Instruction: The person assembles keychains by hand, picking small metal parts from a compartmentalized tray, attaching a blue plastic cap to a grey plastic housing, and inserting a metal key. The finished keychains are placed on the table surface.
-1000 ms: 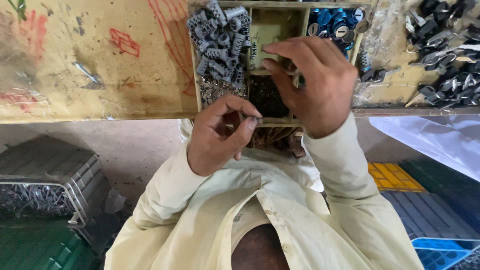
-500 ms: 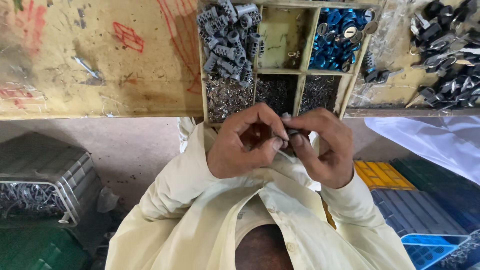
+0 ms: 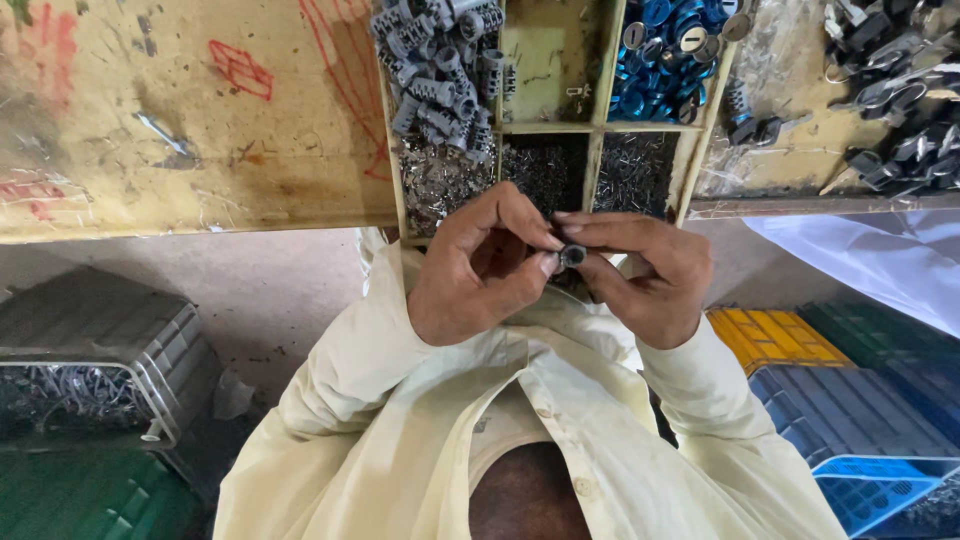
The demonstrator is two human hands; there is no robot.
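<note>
Head view: left hand (image 3: 485,265) and right hand (image 3: 640,275) meet at bench edge, fingertips of both pinched on small dark cylindrical part (image 3: 573,256), held in air just below divided wooden tray (image 3: 597,160). Tray compartments hold grey plastic sleeves (image 3: 440,60), blue caps (image 3: 665,55), heaps of small metal pins (image 3: 440,180).

Progress, as judgement: one part in hand, mid-assembly, not set down. Stock plentiful, much work left. Finished pile not identifiable.

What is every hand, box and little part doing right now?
Left hand: shut on small dark part.
Right hand: pinching the same part.
Wooden tray: open, compartments filled.
Grey cylinders: heaped in one compartment.
Blue caps: heaped in another.
Yellow crate: upside down.
</note>
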